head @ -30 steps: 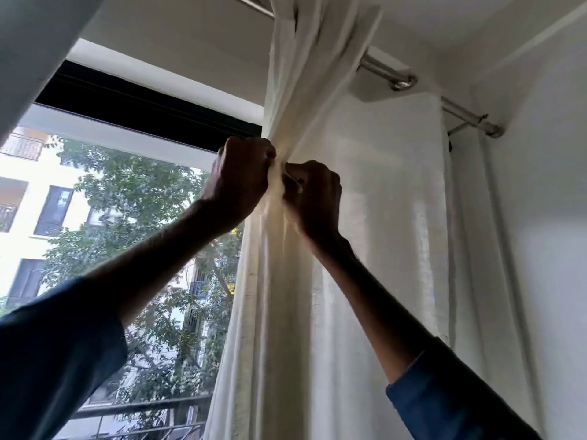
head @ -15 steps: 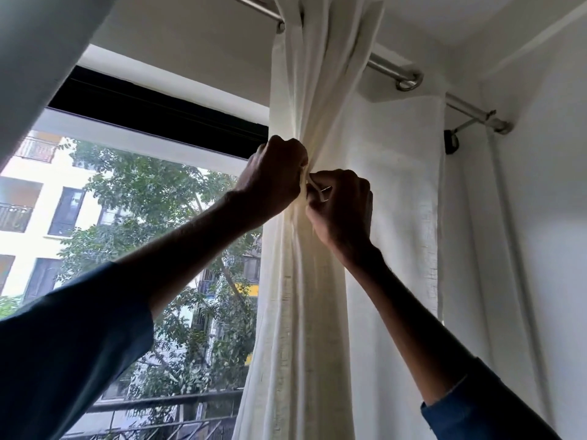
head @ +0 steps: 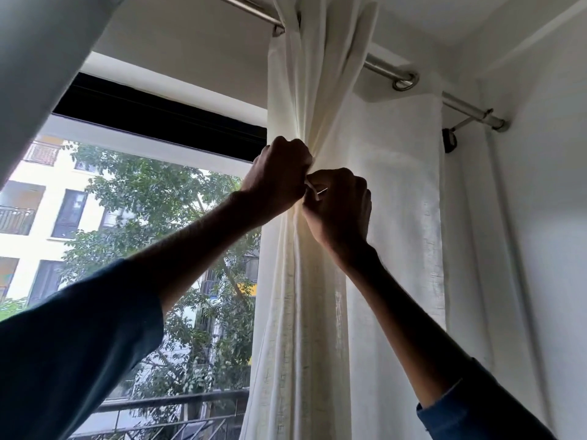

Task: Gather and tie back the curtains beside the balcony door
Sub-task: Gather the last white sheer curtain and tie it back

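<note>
A cream sheer curtain [head: 305, 296] hangs from a metal rod [head: 384, 69] and is bunched into a narrow column at hand height. My left hand [head: 279, 173] grips the gathered folds from the left side. My right hand [head: 341, 208] is curled against the bunch from the right and pinches a thin pale tie strip [head: 313, 189] between the two hands. A second flatter curtain panel [head: 397, 198] hangs behind, to the right.
The balcony glass [head: 152, 236] on the left shows trees, a white building and a dark railing [head: 165, 404]. A black frame bar [head: 158, 112] runs above it. A white wall [head: 549, 217] stands close on the right, with a rod bracket [head: 449, 139].
The view has shifted, so the hands and curtain sit further right and lower in frame. Both hands stay at the bunch; the tie strip now shows between them.
</note>
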### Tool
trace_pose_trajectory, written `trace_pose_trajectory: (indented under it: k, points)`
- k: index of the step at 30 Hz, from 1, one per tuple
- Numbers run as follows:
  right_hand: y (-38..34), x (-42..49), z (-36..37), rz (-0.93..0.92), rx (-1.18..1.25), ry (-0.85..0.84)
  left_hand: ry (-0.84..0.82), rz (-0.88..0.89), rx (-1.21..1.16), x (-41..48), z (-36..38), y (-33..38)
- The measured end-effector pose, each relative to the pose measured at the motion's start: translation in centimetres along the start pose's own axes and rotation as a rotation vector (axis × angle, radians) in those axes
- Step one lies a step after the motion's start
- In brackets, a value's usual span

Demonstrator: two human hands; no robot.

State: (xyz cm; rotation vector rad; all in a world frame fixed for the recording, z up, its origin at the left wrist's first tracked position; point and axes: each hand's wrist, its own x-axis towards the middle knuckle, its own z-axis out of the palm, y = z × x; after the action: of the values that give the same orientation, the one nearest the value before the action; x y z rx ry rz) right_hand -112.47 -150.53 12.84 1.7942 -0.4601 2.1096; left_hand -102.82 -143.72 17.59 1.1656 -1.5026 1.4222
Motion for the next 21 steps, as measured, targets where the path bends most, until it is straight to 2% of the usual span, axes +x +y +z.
trace_pose_trajectory:
  k: [4,8,10,13,16,18,19,21]
  points:
    - [-0.1,-0.1,0.3,-0.008,-0.056,0.036,0.009,-0.165,-0.183,0.4,0.1,0.1]
    - [-0.7,-1.1,0.4,-0.067,-0.019,0.100,0.096,-0.341,-0.303,0.5,0.0,0.8]
    - [-0.7,-1.6,0.4,-0.112,-0.039,0.110,0.091,-0.427,-0.314,0.8,0.1,1.0]
    - [-0.3,-1.7,0.2,-0.172,-0.046,0.033,0.052,-0.547,-0.265,1.5,0.1,0.6]
    - [0.8,-1.7,-0.2,-0.152,0.086,-0.087,0.012,-0.545,-0.328,1.8,-0.1,0.0]
    - [2.4,-1.7,-0.6,-0.080,0.207,-0.059,-0.003,-0.525,-0.363,1.9,0.0,-0.2]
    - [3.6,-1.6,-0.6,-0.054,0.216,-0.011,-0.009,-0.534,-0.377,1.9,0.1,-0.3]
    - [6.5,-0.8,-0.9,0.031,0.064,0.042,-0.027,-0.565,-0.384,2.0,0.2,-0.5]
